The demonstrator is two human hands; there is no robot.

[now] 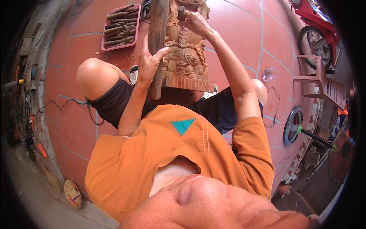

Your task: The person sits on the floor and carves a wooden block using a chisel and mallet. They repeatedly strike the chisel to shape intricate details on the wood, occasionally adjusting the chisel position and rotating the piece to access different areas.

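A carved wooden figure [185,57] with coins, scrolls and a ridged base stands between my knees. My left hand [149,64] is wrapped around a long wooden club [158,28], thumb over its right side. The club runs upright along the figure's left side, its lower end near my lap. My right hand [197,25] grips a carving chisel [181,13] near the top of the figure. The chisel's dark handle points up past my fingers, and its lower part is at the carving, where the cutting tip is hard to make out.
A pink tray [118,48] of several wooden-handled tools lies on the red tile floor, left of the figure, near some shavings [133,57]. Right are a clear cup [267,74], plastic chair [319,78], red motorbike [314,19] and round-based stand [292,126]. A cord [68,101] trails left.
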